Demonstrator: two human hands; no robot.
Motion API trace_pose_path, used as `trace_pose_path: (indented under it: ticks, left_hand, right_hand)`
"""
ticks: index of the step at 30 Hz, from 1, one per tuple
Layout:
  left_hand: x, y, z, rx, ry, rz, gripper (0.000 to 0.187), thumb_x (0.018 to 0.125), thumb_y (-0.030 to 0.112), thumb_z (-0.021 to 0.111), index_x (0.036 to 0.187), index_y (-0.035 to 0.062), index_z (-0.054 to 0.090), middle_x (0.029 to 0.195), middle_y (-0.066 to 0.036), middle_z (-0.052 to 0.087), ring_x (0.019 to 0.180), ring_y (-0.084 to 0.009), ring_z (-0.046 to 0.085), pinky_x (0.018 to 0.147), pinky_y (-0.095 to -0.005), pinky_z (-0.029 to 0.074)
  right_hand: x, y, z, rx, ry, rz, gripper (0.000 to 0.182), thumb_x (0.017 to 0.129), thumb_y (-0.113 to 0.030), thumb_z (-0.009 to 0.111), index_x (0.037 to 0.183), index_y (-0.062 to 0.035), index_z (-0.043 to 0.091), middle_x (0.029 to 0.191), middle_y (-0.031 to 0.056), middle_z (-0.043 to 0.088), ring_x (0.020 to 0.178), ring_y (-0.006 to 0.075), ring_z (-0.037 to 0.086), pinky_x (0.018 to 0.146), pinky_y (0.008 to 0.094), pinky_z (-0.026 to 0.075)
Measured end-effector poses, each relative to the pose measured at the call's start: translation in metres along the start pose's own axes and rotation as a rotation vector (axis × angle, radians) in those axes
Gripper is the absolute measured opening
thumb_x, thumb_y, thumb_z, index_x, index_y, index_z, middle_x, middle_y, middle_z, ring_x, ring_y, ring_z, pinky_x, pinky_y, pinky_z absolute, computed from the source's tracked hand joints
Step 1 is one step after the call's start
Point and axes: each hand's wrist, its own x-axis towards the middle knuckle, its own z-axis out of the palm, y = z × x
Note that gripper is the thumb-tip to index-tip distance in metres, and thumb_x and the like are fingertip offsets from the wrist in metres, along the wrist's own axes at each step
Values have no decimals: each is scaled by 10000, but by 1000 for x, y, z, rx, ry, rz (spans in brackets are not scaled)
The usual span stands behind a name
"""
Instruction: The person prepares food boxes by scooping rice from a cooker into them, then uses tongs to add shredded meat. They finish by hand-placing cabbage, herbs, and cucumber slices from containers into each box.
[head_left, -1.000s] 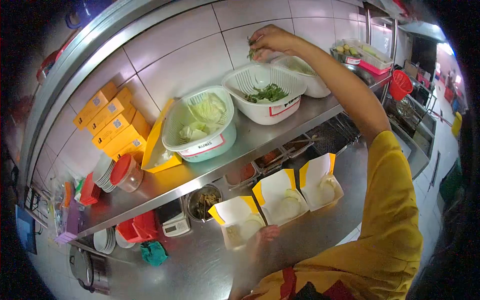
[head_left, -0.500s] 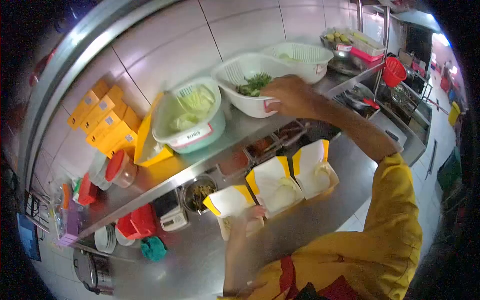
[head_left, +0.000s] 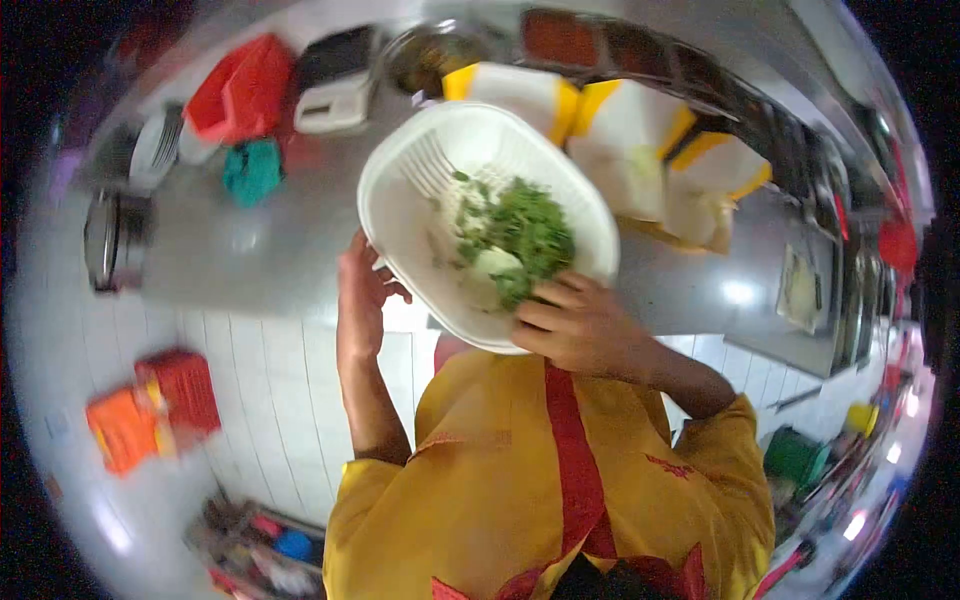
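A white plastic colander (head_left: pixel 400 215) is held in front of my body, tilted so that its inside faces me. Green leafy herbs (head_left: pixel 535 225) lie in it, along with a pale piece of vegetable (head_left: pixel 497 262). My left hand (head_left: pixel 365 290) grips the colander at its lower left edge, with part of the fingers behind it. Over the near right rim reaches my right hand (head_left: pixel 580 325), fingers curled against the herbs; the thumb is hidden. Beyond the colander, yellow-and-white food boxes (head_left: pixel 630 135) stand with their lids up, one partly covered by the colander.
On the steel counter (head_left: pixel 240 240) are a white scale (head_left: pixel 335 103), a red container (head_left: pixel 243 88), a teal cloth (head_left: pixel 253 170) and a metal bowl (head_left: pixel 430 60). A cutting board (head_left: pixel 800 290) lies to the right. Red and orange crates (head_left: pixel 180 390) stand on the floor at left.
The colander of herbs has come down from the shelf to in front of my body. My left hand has left the leftmost box and now holds the colander. My view has tilted downward.
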Motion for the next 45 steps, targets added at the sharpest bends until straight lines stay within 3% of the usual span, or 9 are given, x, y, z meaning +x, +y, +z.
trace_pose_path:
  ticks: [5, 12, 16, 22, 27, 32, 36, 39, 45]
  left_hand:
    - [-11, -35, -74, 386, 342, 47, 529, 879, 197, 584, 1325, -1, 380, 1189, -164, 551, 1007, -212, 579, 749, -310, 485]
    - [-7, -75, -76, 270, 450, -142, 435, 872, 149, 605, 1244, -21, 456, 1111, -172, 583, 897, -186, 581, 707, -300, 478]
    - [-17, -61, -68, 882, 720, 471, 361, 829, 89, 645, 1153, -2, 516, 1061, -144, 573, 851, -239, 576, 691, -339, 471]
    - [-8, -72, -48, 1637, -9, 308, 303, 747, 100, 632, 1041, 37, 592, 983, -128, 604, 1026, -300, 552, 1007, -449, 352]
    - [6, -70, -53, 1748, -96, 260, 175, 829, 194, 569, 952, 73, 599, 914, -126, 606, 1000, -261, 556, 1042, -428, 282]
    - [16, -52, -52, 748, 210, 238, 179, 817, 85, 603, 977, 7, 581, 927, -154, 601, 970, -320, 560, 881, -432, 403]
    - [18, -35, -38, 488, 47, 386, 242, 865, 105, 588, 1079, -6, 581, 1045, -148, 610, 929, -274, 604, 801, -358, 468]
    - [20, -36, -40, 326, -251, 174, 245, 854, 52, 610, 1092, -1, 587, 1017, -81, 634, 948, -151, 581, 842, -294, 461]
    - [28, -45, -48, -72, -170, -16, 186, 863, 45, 606, 1046, 15, 594, 995, -64, 615, 896, -112, 581, 792, -255, 468]
  right_hand:
    - [62, -21, 124, 135, 5, -171, 186, 780, -280, 555, 901, -144, 595, 915, 17, 566, 942, 207, 521, 797, 344, 431]
    - [70, 28, 107, 860, -54, 316, 183, 798, -47, 594, 979, -23, 607, 955, 124, 589, 913, 302, 582, 771, 399, 467]
    - [101, 38, 121, 654, -124, 308, 167, 771, 0, 579, 934, -1, 615, 937, 162, 584, 895, 300, 593, 757, 398, 471]
    - [116, 26, 149, 320, -368, 131, 126, 678, 40, 542, 796, 8, 575, 876, 150, 507, 885, 315, 552, 794, 413, 449]
    - [121, 41, 119, 590, -292, 368, 76, 740, -18, 586, 804, 22, 581, 746, 128, 555, 772, 255, 584, 688, 345, 482]
    - [114, 52, 100, 1116, -161, 749, 117, 825, -65, 616, 876, 39, 600, 775, 96, 617, 680, 157, 595, 619, 290, 490]
    - [111, 47, 97, 1650, 46, 907, 156, 861, -87, 608, 954, 38, 609, 800, 87, 622, 666, 140, 606, 587, 262, 501]
    - [113, 44, 88, 1757, 98, 931, 185, 855, -81, 612, 996, 38, 605, 800, 91, 623, 666, 151, 611, 590, 271, 510]
    - [97, 54, 80, 1408, -109, 875, 159, 878, -37, 553, 1004, 40, 610, 768, 82, 605, 597, 141, 586, 555, 269, 492]
